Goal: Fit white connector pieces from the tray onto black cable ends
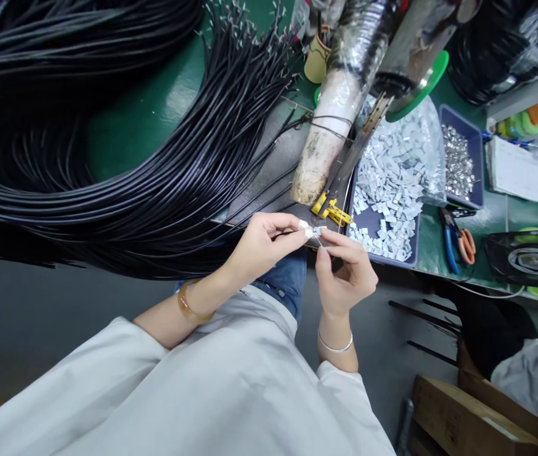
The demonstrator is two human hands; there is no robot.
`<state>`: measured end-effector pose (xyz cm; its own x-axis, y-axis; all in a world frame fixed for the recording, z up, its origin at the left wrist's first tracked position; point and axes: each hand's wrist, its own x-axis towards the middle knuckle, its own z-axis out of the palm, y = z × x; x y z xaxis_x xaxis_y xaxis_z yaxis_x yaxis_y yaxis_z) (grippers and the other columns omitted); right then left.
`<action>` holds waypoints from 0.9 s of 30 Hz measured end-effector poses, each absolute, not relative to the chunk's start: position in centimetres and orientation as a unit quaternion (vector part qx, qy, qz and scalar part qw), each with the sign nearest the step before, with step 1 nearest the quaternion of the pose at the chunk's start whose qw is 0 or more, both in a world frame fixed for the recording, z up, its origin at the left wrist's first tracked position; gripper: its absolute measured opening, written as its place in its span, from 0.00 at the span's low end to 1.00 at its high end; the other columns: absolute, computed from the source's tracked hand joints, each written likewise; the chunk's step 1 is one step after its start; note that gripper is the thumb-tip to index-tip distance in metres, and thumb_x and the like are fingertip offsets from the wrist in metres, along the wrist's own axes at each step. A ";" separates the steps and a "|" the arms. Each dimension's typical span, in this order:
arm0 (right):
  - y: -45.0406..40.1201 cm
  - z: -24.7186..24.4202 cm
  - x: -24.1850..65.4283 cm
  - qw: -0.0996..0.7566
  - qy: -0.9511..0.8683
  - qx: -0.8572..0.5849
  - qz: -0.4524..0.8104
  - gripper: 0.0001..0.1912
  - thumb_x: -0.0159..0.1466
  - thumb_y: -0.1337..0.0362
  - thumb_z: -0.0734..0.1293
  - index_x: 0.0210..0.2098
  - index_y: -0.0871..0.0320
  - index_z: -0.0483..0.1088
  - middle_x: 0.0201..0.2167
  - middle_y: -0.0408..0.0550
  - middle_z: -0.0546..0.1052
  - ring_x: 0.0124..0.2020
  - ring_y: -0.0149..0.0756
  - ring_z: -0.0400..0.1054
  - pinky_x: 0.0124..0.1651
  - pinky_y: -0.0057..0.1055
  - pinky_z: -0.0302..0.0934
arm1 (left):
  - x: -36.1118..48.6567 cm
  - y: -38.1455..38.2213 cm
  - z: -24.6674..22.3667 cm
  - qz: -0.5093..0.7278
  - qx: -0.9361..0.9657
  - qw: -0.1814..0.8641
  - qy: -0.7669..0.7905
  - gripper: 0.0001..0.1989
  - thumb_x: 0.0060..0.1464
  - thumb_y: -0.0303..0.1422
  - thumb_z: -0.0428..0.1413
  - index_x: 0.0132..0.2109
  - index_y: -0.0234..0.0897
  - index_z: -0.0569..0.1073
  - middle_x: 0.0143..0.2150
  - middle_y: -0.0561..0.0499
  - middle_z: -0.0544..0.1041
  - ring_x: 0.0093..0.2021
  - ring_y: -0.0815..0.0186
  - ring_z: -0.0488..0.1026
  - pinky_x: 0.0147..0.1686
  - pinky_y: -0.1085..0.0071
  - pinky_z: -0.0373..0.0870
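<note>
My left hand point(273, 240) pinches the end of a black cable at the table's front edge, with white coverings on its fingertips. Right beside it, my right hand point(346, 266) has thumb and fingers closed on something small and thin near a small pale piece point(317, 232); the exact grip is too small to tell. Just beyond the fingertips stands a yellow fixture point(333, 210) under a metal arm. A large bundle of black cables point(155, 183) curves across the table to the left. To the right, a tray point(414, 258) holds many small pale pieces point(387, 183).
A wrapped duct point(328, 126) slants down over the work spot. Farther right are a bin of metal parts point(457, 161), pliers point(450, 240), a paper pad point(516, 168) and a black fan point(535, 259). A cardboard box point(473, 418) and a person point(530, 380) are at lower right.
</note>
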<state>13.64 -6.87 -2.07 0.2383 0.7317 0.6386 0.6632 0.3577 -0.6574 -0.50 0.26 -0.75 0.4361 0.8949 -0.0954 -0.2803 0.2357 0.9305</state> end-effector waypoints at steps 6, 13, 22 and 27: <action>-6.4 -2.5 13.6 0.529 -0.647 -0.548 -0.031 0.12 0.62 0.72 0.70 0.42 0.50 0.72 0.44 0.44 0.84 0.42 0.37 0.81 0.44 0.36 0.78 | -0.1 0.2 -0.7 0.431 0.483 0.674 0.355 0.06 0.51 0.31 0.62 0.29 0.33 0.78 0.26 0.52 0.77 0.28 0.71 0.71 0.30 0.75 0.71; -6.0 -2.5 13.7 0.536 -0.632 -0.559 0.001 0.09 0.64 0.71 0.68 0.41 0.51 0.70 0.51 0.48 0.81 0.44 0.39 0.81 0.44 0.39 0.80 | 0.2 0.6 0.0 0.431 0.477 0.671 0.368 0.03 0.47 0.28 0.62 0.29 0.32 0.79 0.28 0.51 0.80 0.28 0.70 0.75 0.31 0.76 0.74; -5.7 -2.3 13.5 0.551 -0.599 -0.578 0.068 0.05 0.66 0.70 0.68 0.38 0.53 0.69 0.51 0.50 0.81 0.44 0.39 0.81 0.47 0.43 0.81 | 0.5 1.1 -0.3 0.444 0.474 0.656 0.385 0.03 0.48 0.28 0.60 0.29 0.33 0.78 0.25 0.53 0.77 0.25 0.72 0.72 0.27 0.77 0.71; -5.5 -2.1 13.5 0.556 -0.599 -0.570 0.077 0.05 0.65 0.70 0.68 0.39 0.53 0.70 0.52 0.51 0.81 0.45 0.39 0.81 0.47 0.43 0.81 | 0.5 1.1 -0.1 0.450 0.493 0.638 0.384 0.06 0.49 0.28 0.60 0.26 0.33 0.75 0.19 0.57 0.66 0.21 0.76 0.60 0.22 0.78 0.61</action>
